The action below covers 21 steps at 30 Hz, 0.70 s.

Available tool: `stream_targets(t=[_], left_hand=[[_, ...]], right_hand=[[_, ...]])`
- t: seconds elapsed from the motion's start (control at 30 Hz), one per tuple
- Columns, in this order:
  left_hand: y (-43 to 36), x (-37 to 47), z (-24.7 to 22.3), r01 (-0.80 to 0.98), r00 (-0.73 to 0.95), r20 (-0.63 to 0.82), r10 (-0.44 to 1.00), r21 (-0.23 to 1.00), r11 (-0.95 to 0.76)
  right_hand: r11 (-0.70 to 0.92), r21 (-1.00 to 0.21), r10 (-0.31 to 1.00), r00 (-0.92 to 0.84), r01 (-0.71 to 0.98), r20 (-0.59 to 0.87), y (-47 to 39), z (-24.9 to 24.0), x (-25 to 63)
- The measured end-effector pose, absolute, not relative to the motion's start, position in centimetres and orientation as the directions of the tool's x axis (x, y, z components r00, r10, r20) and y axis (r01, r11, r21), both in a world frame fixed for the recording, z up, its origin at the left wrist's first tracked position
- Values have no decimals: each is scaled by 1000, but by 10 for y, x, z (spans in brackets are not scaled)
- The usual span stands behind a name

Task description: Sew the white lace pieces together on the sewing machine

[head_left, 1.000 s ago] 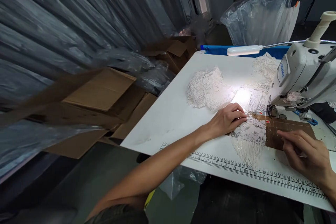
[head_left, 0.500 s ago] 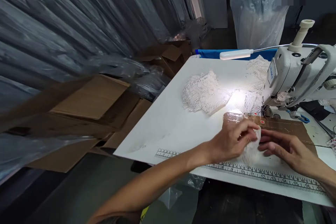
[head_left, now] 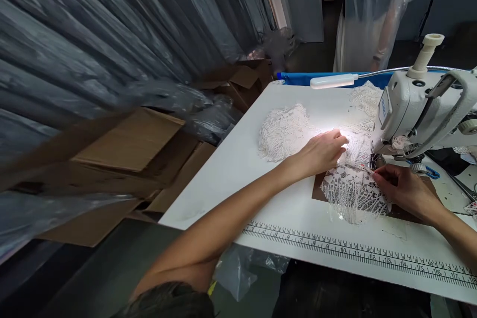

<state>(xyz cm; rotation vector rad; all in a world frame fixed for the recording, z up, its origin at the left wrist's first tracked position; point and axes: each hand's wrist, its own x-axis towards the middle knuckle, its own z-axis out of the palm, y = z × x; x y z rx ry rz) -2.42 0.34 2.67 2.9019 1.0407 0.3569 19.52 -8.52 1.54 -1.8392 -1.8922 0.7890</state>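
Observation:
A white lace piece [head_left: 356,196] lies spread over a brown board [head_left: 421,216], in front of the sewing machine's needle. My right hand [head_left: 406,191] pinches the lace at its upper right edge, close to the presser foot [head_left: 373,160]. At the upper left of that piece, my left hand [head_left: 323,151] has bent fingers closed on the lace beneath the lamp's bright spot. Its fingertips are partly hidden. More lace runs behind the foot, and a white lace heap [head_left: 281,134] sits left of it.
The white sewing machine [head_left: 432,109] stands at the right. A lamp wand [head_left: 333,81] hangs over the table [head_left: 238,179], whose front edge bears a ruler strip [head_left: 357,251]. Opened cardboard boxes [head_left: 130,139] stand left. Behind, a person's arm [head_left: 387,30] shows beside clear plastic.
Both hands have moved forward from the table front to the needle area. The bunched lace between them is now spread flat on the board. The plastic bag behind has shifted with the person.

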Motion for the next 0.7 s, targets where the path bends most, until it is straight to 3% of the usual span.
stream_targets(t=[0.07, 0.2, 0.3, 0.37, 0.5, 0.57, 0.63, 0.7], left_hand=[[17, -4, 15, 611, 760, 174, 626, 135, -780], [48, 29, -4, 519, 835, 184, 519, 55, -853], [69, 36, -8, 404, 887, 201, 416, 101, -909], [73, 33, -7, 404, 874, 238, 424, 129, -906], [43, 26, -5, 524, 747, 388, 540, 157, -837], [14, 22, -8, 533, 707, 423, 566, 206, -820], [-16, 18, -13, 451, 748, 419, 515, 249, -857], [-35, 13, -16, 355, 805, 424, 414, 214, -910]], right_hand=[[-14, -623, 996, -47, 782, -81, -84, 14, 196], [-18, -633, 994, -52, 774, -91, -84, 12, 199], [6, -672, 991, -92, 740, -93, -84, 11, 201], [28, -648, 992, -101, 761, -75, -86, 8, 201], [103, -512, 994, -113, 853, 12, -91, -3, 199], [130, -501, 991, -114, 855, 63, -92, -7, 198], [141, -523, 990, -114, 841, 83, -92, -7, 197], [142, -552, 990, -115, 822, 82, -91, -5, 197]])
